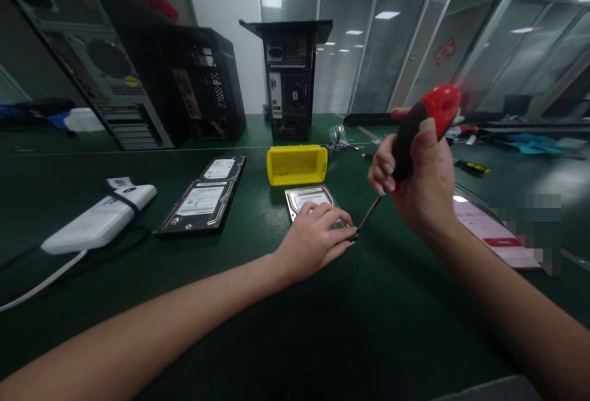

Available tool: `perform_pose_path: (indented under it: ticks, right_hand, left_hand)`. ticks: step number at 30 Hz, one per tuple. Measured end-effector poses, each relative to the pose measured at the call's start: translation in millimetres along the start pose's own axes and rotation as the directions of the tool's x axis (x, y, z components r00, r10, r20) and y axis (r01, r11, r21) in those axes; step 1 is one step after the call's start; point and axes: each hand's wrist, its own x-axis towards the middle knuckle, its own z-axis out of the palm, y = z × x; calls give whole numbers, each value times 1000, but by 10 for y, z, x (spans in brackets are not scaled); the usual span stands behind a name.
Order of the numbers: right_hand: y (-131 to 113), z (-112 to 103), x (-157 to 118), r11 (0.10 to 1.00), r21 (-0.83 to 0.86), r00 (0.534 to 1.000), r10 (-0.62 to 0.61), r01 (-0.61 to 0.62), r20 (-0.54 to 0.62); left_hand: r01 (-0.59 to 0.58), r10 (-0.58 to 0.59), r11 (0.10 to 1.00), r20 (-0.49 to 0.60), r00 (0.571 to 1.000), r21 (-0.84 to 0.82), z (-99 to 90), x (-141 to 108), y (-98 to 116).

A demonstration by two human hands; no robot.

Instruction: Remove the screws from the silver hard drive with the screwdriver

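A hard drive [305, 197] lies on the green table [207, 315], partly covered by my left hand [318, 235]. The fingers of that hand are curled over the drive and pressed on its right side. My right hand [421, 167] is wrapped round the red and black handle of a screwdriver [412, 133]. The screwdriver's shaft slants down to the left, and its tip is at the drive's near right corner, beside my left fingertips. Just behind the drive stands a yellow bin [297, 166], its open side facing me.
Two more hard drives [201, 200] lie left of centre, near a white power strip [101, 216] with cables. Computer cases [288, 81] stand at the back. On the right are a lit tablet [495, 232] and a yellow and black screwdriver [472, 167].
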Motion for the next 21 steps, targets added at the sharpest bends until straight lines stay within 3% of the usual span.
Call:
perform_pose_path:
  ticks: [9, 21]
  right_hand:
    - [-12, 17, -10, 998, 66, 999, 18, -15, -36]
    - [-3, 30, -19, 995, 99, 1000, -26, 26, -2]
  left_hand:
    - [-11, 11, 1000, -6, 1000, -7, 10, -5, -13]
    - [-15, 15, 1000, -24, 1000, -4, 22, -4, -19]
